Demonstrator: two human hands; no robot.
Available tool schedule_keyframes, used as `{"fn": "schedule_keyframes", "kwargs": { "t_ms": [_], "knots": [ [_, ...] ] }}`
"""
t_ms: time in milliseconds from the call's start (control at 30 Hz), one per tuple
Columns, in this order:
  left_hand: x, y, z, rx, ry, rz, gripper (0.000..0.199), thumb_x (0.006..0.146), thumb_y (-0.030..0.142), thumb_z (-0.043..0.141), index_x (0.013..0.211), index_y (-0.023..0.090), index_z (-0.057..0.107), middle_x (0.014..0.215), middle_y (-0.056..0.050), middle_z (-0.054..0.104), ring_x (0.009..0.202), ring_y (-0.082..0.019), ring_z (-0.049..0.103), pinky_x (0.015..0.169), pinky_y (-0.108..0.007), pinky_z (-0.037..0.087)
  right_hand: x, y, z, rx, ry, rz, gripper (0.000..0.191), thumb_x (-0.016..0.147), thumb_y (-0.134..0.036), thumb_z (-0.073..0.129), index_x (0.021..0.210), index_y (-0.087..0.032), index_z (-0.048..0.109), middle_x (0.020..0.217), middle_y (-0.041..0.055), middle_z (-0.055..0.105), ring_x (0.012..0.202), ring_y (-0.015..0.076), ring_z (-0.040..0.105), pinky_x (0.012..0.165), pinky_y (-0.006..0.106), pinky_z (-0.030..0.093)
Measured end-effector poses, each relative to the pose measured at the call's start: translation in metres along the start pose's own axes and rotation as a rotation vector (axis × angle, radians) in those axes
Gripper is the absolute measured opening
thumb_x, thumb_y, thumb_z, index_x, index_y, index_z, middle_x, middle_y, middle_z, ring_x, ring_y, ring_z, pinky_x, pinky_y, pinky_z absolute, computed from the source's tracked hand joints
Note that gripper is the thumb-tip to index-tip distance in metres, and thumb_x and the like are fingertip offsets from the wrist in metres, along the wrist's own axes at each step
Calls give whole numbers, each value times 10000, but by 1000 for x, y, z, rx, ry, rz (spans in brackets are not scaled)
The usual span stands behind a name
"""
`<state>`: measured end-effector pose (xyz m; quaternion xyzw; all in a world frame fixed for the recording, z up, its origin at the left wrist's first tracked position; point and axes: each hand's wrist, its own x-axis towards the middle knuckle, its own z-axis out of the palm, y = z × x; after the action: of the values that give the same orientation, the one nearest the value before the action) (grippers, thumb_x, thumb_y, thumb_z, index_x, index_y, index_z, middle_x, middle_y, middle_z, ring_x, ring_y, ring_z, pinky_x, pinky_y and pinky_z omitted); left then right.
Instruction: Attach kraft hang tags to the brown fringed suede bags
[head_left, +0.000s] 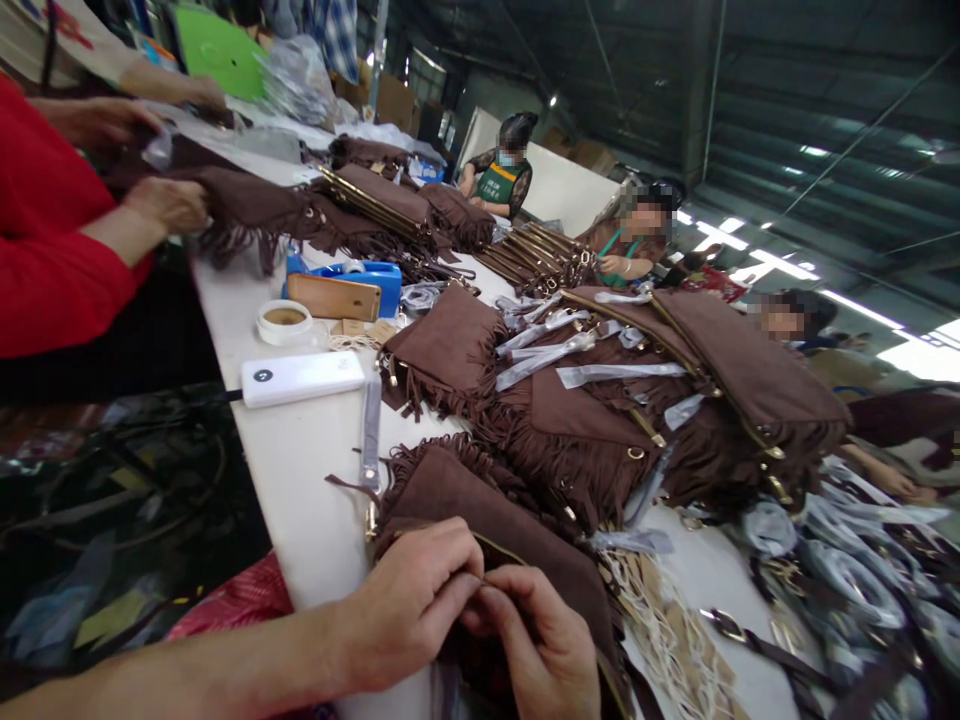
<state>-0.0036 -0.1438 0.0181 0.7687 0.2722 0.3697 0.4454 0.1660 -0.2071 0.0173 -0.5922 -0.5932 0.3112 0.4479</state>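
A brown fringed bag with a brass zipper lies on the white table in front of me. Both hands meet over its zipper opening. My left hand is closed, its thumb and fingertips pinched together. My right hand pinches at the same spot, fingertips touching those of the left. What they pinch is too small and covered to make out. A grey-wrapped strap end with a brass clasp rests at the bag's left corner.
Brown fringed bags are piled beyond. A white power bank, tape roll, phone and blue tape dispenser lie at left. White tag strings and wrapped straps lie right. A red-sleeved person handles a bag; others work behind.
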Motion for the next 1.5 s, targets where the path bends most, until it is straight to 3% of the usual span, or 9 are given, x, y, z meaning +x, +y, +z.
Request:
{"fn": "schedule_keyframes", "kwargs": {
  "t_ms": [100,167,267,467,833,1033,1300,1500],
  "knots": [
    [-1,-2,1,-6,8,21,142,904,107,439,799,195,475,768,11,526,702,-130,473,643,-243,346,0,1,1,22,-21,0,122,884,-267,671,788,-223,731,629,-25,714,562,116,672,578,156,540],
    [-1,-2,1,-8,-1,20,136,896,101,444,804,195,477,772,11,530,708,-129,477,649,-242,348,0,0,4,135,-4,130,128,865,-334,708,815,-216,713,623,-26,715,541,120,673,552,165,543],
    [-1,-2,-1,-12,-18,4,132,883,91,452,806,194,482,777,10,533,714,-130,484,657,-243,349,-3,-6,8,310,97,331,283,782,-467,785,808,-209,671,610,-28,713,512,128,677,505,169,539],
    [1,1,-5,-25,-21,2,135,891,101,454,798,193,487,767,10,536,704,-128,489,650,-241,354,-3,-14,9,327,127,325,316,735,-513,813,755,-208,737,668,-8,738,585,131,704,598,176,584],
    [-2,-3,-1,42,8,-3,132,890,102,435,810,200,471,760,11,532,683,-132,482,629,-256,349,-2,0,8,40,126,30,85,873,-260,666,826,-241,734,677,-41,710,583,101,666,605,130,528],
    [-3,-6,1,130,-10,22,126,885,99,433,826,208,455,779,8,532,690,-143,486,631,-277,347,8,-5,-4,-160,-37,-248,135,875,-123,601,826,-215,687,776,1,720,710,140,696,685,184,556],
    [-5,-9,3,189,-17,62,126,886,99,415,840,212,447,782,-2,542,699,-157,496,633,-290,353,3,-2,-1,-226,-31,-224,178,924,-171,543,785,-225,641,675,-21,640,602,121,616,606,185,489],
    [-8,-14,9,229,12,81,148,926,129,378,827,205,458,758,-10,539,679,-160,498,618,-289,357,5,0,3,-310,-77,-301,171,928,-139,529,812,-225,621,695,-30,644,611,111,617,611,175,479]
  ]
}}
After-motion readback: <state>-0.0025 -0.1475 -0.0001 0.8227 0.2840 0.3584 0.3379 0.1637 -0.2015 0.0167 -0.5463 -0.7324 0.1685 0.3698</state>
